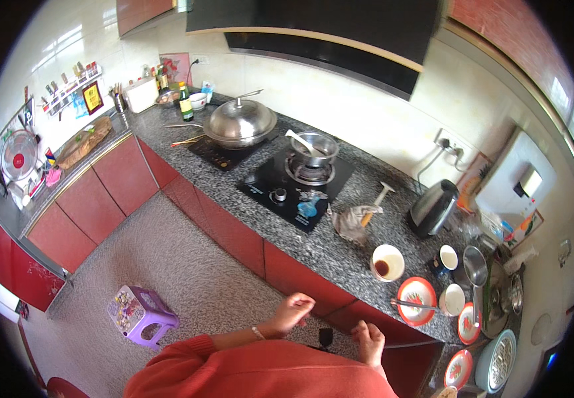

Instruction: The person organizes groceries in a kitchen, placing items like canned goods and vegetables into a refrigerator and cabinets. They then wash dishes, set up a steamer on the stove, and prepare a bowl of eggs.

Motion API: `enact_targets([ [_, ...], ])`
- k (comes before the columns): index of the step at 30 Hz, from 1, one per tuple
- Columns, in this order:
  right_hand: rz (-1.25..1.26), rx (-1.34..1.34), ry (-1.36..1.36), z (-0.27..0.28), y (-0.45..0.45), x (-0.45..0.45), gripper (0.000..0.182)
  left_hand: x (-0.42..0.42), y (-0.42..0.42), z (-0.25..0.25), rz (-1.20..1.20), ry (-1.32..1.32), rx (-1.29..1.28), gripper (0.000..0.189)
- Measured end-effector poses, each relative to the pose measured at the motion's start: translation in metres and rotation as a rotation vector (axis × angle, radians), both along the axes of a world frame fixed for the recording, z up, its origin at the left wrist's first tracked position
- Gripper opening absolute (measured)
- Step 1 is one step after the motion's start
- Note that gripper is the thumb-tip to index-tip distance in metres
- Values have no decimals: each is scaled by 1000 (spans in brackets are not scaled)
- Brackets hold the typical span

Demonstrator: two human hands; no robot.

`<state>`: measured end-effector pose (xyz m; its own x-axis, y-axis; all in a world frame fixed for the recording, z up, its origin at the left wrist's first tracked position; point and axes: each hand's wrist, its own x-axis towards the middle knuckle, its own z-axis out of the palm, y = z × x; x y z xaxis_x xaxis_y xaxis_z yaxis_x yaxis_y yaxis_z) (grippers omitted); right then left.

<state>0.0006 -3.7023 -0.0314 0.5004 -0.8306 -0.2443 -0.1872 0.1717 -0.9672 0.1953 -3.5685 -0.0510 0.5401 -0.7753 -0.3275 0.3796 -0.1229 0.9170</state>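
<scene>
My left hand (294,314) hangs in front of the red cabinet doors with its fingers loosely curled and no object visible in it. Lower right of it, my right hand (369,341) has bent fingers, also with nothing visible in them. Closest to the right hand on the granite counter is a red-rimmed plate (402,308) with a metal utensil across it. Beside that plate are a white bowl holding dark liquid (394,268) and an empty white bowl (452,299). A crumpled cloth (350,225) lies near the gas hob (287,204), where a metal pot (326,145) holds a white-handled utensil.
A lidded steel wok (239,122) stands on an induction cooker (217,158). An electric kettle (433,208) is near the wall sockets. More red-rimmed plates and a blue basket (481,365) are at the right. A purple plastic stool (155,318) stands on the floor.
</scene>
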Motion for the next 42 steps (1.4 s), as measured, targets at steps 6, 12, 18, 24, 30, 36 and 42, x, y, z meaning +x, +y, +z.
enact_targets([
  [6,432,-130,-39,15,19,141,16,90,78,4,237,41,49,24],
  [12,621,-521,-41,43,3,288,17,149,132,11,515,67,167,26],
  [18,625,-997,-284,102,-27,480,23,258,156,-2,645,21,106,24],
  [24,494,-1426,-182,157,-72,670,41,387,160,35,620,-116,167,22],
  [30,416,-1747,296,159,-110,813,52,481,173,39,661,-105,62,20],
  [36,673,-1788,738,171,-121,871,23,568,188,28,547,-23,66,19],
  [42,454,-1459,678,211,-109,857,26,682,182,36,347,-86,0,17],
])
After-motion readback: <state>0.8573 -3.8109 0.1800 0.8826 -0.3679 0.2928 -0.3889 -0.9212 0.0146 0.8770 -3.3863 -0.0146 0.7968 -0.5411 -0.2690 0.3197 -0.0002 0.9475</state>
